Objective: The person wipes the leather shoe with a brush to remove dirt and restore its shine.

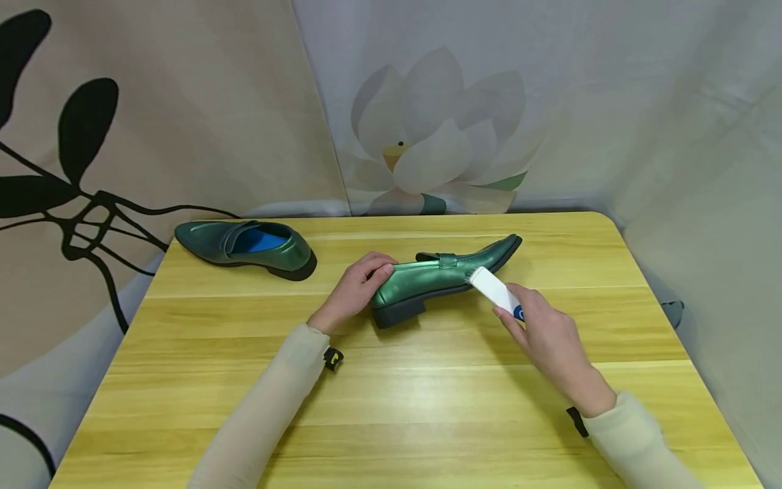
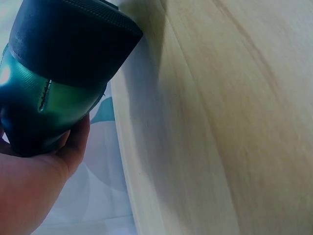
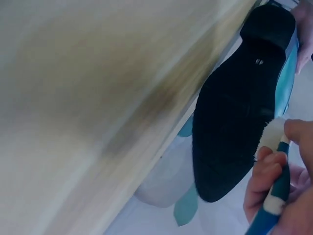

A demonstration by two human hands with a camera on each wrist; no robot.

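A shiny green loafer (image 1: 421, 280) with a black sole is held above the table, its toe to the right and raised. My left hand (image 1: 359, 291) grips it by the heel end; the left wrist view shows the black heel block (image 2: 73, 44) close up. A white-and-blue brush (image 1: 492, 288) sits in the grip of my right hand (image 1: 546, 333). Its white head touches the side of the loafer near the toe. From the right wrist, the dark sole (image 3: 234, 112) faces the camera beside the brush's ragged white head (image 3: 272, 134).
A matching green loafer (image 1: 275, 252) with a blue insole stands at the table's back left, toe to the left. The wooden table (image 1: 391, 421) backs onto a hanging cloth (image 1: 580, 122) with a printed flower.
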